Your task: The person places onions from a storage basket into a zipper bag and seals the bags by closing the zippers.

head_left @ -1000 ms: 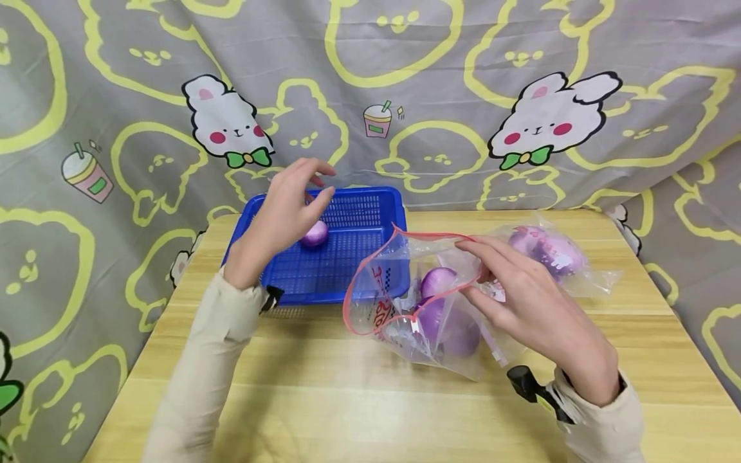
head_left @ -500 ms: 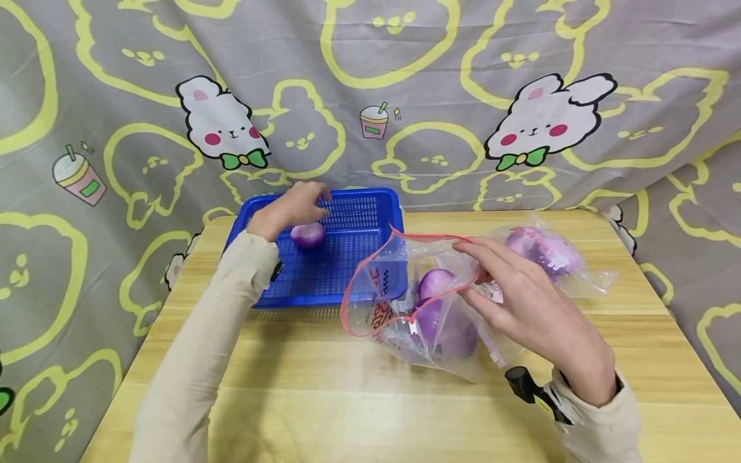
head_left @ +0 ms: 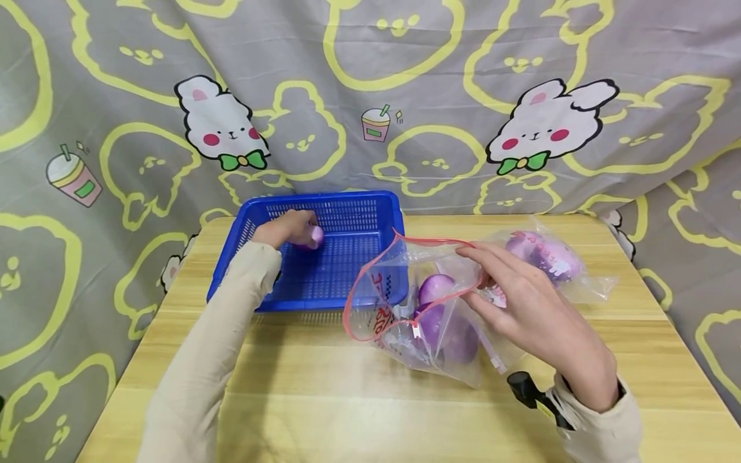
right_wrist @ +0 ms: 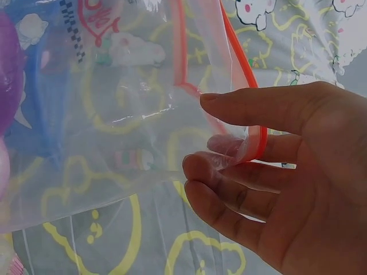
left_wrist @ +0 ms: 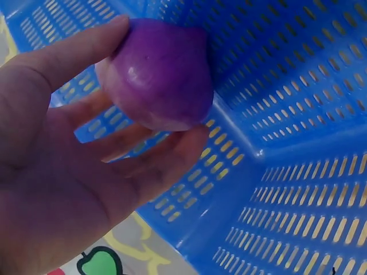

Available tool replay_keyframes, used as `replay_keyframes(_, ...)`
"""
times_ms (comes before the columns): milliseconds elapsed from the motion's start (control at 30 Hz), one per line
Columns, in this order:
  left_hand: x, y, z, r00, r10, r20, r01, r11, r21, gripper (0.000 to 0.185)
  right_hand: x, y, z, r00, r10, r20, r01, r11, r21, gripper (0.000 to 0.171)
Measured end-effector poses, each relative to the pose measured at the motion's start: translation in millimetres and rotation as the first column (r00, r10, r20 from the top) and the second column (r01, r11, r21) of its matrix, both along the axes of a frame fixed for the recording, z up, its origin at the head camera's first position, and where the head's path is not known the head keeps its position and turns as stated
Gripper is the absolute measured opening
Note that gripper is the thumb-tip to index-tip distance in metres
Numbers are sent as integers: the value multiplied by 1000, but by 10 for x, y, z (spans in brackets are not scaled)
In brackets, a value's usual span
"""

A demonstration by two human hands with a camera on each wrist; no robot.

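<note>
Inside the blue plastic basket [head_left: 353, 270], my left hand [head_left: 287, 228] holds a purple onion [head_left: 315, 238]. The left wrist view shows my thumb on one side of this onion [left_wrist: 163, 77] and curled fingers beneath it, close to the basket wall. My right hand [head_left: 532, 302] grips the red-edged mouth of a clear zip bag [head_left: 393, 347], keeping it spread towards the basket. In the right wrist view, the bag's red rim [right_wrist: 257, 129] passes between thumb and fingers. Purple onions [head_left: 435, 289] lie within the bag.
A second clear printed bag [head_left: 547, 254] with purple contents lies behind my right hand. The basket stands at the back left of the wooden table [head_left: 324, 399]. A patterned curtain [head_left: 434, 96] hangs directly behind the table.
My left hand has come down from above the basket into it and taken hold of the onion. The right hand and the open bag have stayed nearly still.
</note>
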State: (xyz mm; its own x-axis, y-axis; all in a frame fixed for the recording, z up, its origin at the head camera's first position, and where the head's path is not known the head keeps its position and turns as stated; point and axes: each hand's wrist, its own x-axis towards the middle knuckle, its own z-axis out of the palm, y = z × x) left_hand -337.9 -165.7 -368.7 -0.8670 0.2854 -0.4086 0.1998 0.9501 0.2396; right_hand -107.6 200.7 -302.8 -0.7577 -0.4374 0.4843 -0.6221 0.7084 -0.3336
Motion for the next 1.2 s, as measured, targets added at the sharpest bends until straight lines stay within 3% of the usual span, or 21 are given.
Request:
replay_keyframes(367, 49, 28, -37, 998, 10, -54, -8, 999, 34, 57, 13, 22, -26, 1000, 17, -16, -17, 1000, -5, 58)
replay_keyframes(600, 78, 47, -85, 997, -57, -60, 59, 998, 32, 53, 12, 8, -36, 1000, 20, 5, -20, 1000, 10, 58)
replay_keyframes(867, 142, 47, 66, 990, -72, -124, 87, 989, 120, 53, -20, 12, -17, 1000, 23, 12, -23, 1000, 0, 57)
replay_keyframes(1200, 258, 28, 251, 972, -68, -225, 101, 985, 139, 55, -1, 13, -6, 1000, 27, 6, -27, 1000, -4, 56)
